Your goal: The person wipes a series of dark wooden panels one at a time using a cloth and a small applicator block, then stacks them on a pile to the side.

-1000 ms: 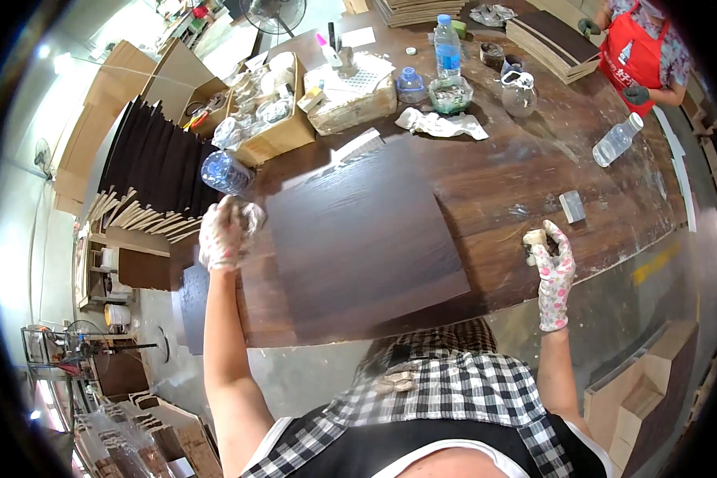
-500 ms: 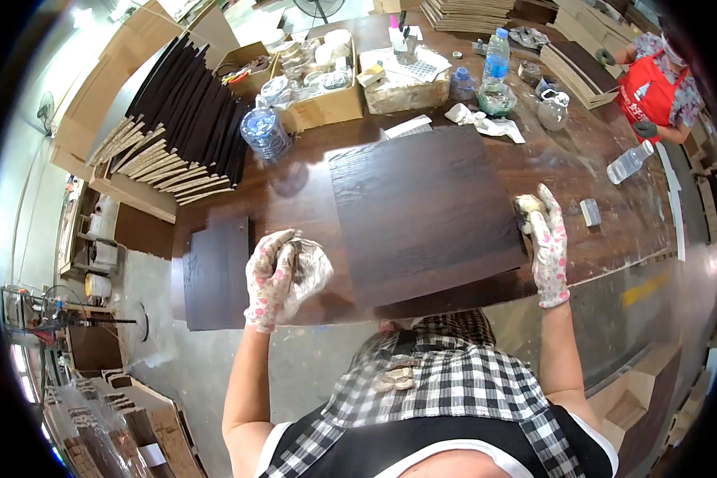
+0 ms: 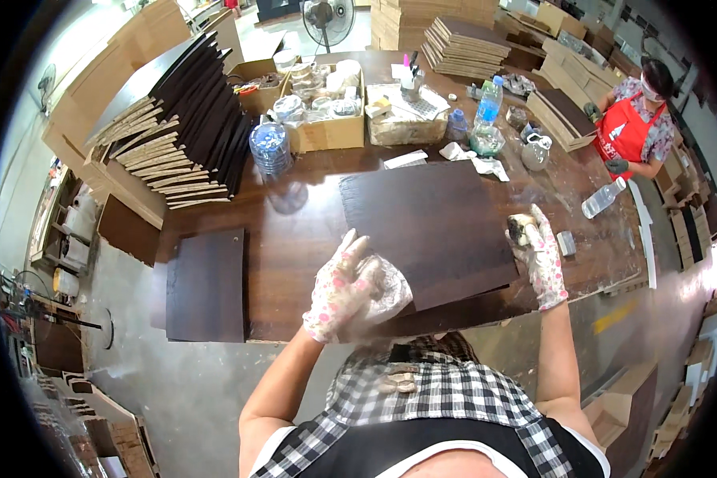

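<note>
A dark brown wood-grain panel [image 3: 426,235] lies on the brown table [image 3: 295,255], with the edge of another dark board showing under its near side. My left hand [image 3: 336,293], in a white glove with pink spots, is closed on a crumpled white rag [image 3: 395,288] at the panel's near left corner. Beside the panel's right edge, my right hand [image 3: 546,263], gloved the same way, holds a small dark-stained pale wad [image 3: 521,229] between thumb and fingers. A small whitish block [image 3: 566,243] rests just right of that hand.
Left, a smaller dark panel [image 3: 205,287] lies near the table edge, below a leaning stack of boards [image 3: 191,135]. Behind stand a jug [image 3: 271,150], a carton of supplies [image 3: 327,137] and bottles [image 3: 488,103]. A clear bottle [image 3: 604,197] lies right, near a co-worker in a red apron [image 3: 625,127].
My left hand has moved right with the rag, from beside the panel to its near left corner. My right hand stays by the right edge with the wad. The view has tilted up.
</note>
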